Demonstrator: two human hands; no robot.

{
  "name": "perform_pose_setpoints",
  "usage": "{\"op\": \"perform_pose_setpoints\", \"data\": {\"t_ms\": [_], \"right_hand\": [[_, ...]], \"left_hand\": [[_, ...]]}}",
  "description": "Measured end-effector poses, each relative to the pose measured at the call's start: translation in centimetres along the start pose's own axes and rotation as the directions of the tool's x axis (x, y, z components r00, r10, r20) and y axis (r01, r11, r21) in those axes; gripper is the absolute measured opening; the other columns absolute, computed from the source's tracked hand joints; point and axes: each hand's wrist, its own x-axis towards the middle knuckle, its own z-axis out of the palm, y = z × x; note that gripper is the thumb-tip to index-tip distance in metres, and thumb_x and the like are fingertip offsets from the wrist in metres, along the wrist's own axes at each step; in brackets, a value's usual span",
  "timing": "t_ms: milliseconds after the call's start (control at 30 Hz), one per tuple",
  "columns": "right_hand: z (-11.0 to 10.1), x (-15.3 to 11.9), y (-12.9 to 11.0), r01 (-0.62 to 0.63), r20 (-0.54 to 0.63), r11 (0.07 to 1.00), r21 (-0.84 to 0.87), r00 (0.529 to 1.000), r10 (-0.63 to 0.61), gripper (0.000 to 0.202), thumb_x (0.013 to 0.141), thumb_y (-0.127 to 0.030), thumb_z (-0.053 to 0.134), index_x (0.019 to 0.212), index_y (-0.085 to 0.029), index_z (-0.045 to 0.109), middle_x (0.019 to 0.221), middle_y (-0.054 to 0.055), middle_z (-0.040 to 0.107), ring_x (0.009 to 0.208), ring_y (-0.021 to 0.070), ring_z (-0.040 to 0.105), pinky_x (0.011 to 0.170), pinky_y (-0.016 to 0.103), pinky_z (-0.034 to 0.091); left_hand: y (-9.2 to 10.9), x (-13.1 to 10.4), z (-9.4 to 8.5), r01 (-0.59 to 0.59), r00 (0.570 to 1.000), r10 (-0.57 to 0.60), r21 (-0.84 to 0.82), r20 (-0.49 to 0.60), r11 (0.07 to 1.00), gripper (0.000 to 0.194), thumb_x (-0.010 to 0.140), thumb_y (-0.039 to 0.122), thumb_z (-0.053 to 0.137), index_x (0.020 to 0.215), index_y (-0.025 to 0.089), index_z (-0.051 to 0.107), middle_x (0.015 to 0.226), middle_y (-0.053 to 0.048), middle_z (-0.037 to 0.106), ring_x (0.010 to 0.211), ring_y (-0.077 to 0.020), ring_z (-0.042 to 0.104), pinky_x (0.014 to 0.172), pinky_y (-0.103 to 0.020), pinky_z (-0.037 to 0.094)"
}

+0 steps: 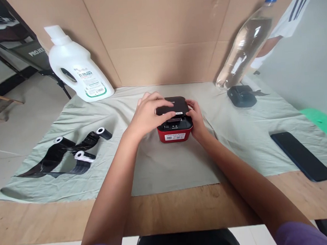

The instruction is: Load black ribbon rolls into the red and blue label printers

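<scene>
In front of me on the cloth stands a small boxy printer [176, 135], with a red body, a black top and a white label on its front. My left hand [149, 114] reaches over its black lid [179, 103], with the thumb along the lid's front edge and the fingers curved over the top. The printer's right side is held by my right hand [196, 118], its thumb near the lid's front corner. A dark slot shows just in front of the lid. I cannot tell whether the lid is fully closed.
Partly unrolled black paper rolls [82, 147] lie at left. A white detergent bottle [81, 68] and a clear bottle [245, 48] stand behind. A black device [241, 96] and a phone [302, 156] lie at right. Cardboard [159, 36] rises behind; someone's sleeve [299, 11] shows beyond.
</scene>
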Motion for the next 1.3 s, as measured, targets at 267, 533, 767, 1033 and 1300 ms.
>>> {"op": "perform_pose_setpoints", "data": {"t_ms": [267, 533, 767, 1033, 1300], "right_hand": [[0.9, -0.8, 0.7, -0.139, -0.017, 0.955, 0.262, 0.989, 0.149, 0.057, 0.071, -0.04, 0.06, 0.126, -0.029, 0.053, 0.135, 0.003, 0.063, 0.125, 0.0259, 0.058, 0.109, 0.046, 0.048], [0.7, -0.8, 0.9, -0.168, -0.051, 0.947, 0.275, 0.981, 0.189, 0.05, 0.065, -0.029, 0.058, 0.115, -0.027, 0.059, 0.12, 0.003, 0.068, 0.113, 0.0255, 0.061, 0.103, 0.047, 0.052], [0.7, -1.2, 1.0, -0.147, -0.063, 0.95, 0.275, 0.983, 0.17, 0.044, 0.071, -0.032, 0.061, 0.114, -0.027, 0.058, 0.117, 0.003, 0.067, 0.112, 0.0241, 0.061, 0.101, 0.044, 0.052], [0.5, -1.8, 2.4, -0.1, -0.037, 0.947, 0.304, 0.992, 0.117, 0.043, 0.085, -0.05, 0.062, 0.122, -0.029, 0.058, 0.13, 0.001, 0.064, 0.126, 0.0232, 0.056, 0.114, 0.046, 0.044], [0.7, -0.7, 1.4, -0.166, -0.081, 0.924, 0.346, 0.975, 0.205, 0.041, 0.064, -0.03, 0.059, 0.105, -0.028, 0.06, 0.111, 0.001, 0.068, 0.111, 0.0252, 0.061, 0.101, 0.047, 0.051]], "left_hand": [[-4.8, -0.7, 4.1, 0.448, 0.887, -0.368, -0.713, 0.279, 0.539, 0.089, 0.073, 0.026, 0.052, 0.158, 0.035, 0.031, 0.155, -0.001, 0.046, 0.139, -0.0271, 0.049, 0.115, -0.046, 0.042], [-4.3, -1.4, 4.6, 0.418, 0.895, -0.351, -0.789, 0.274, 0.45, 0.097, 0.067, 0.023, 0.056, 0.158, 0.04, 0.027, 0.154, 0.002, 0.049, 0.13, -0.0254, 0.057, 0.105, -0.04, 0.051], [-5.1, -1.7, 4.9, 0.433, 0.889, -0.346, -0.799, 0.301, 0.418, 0.103, 0.07, 0.025, 0.061, 0.161, 0.039, 0.016, 0.163, 0.001, 0.037, 0.143, -0.0265, 0.046, 0.112, -0.041, 0.045], [-5.2, -1.7, 4.5, 0.473, 0.869, -0.337, -0.805, 0.361, 0.358, 0.085, 0.082, 0.039, 0.061, 0.159, 0.043, 0.026, 0.165, 0.005, 0.036, 0.143, -0.0274, 0.047, 0.115, -0.046, 0.043], [-5.1, -1.5, 4.5, 0.458, 0.878, -0.337, -0.805, 0.341, 0.378, 0.111, 0.071, 0.024, 0.065, 0.163, 0.04, 0.005, 0.164, 0.001, 0.036, 0.144, -0.0261, 0.045, 0.114, -0.04, 0.044]]}}
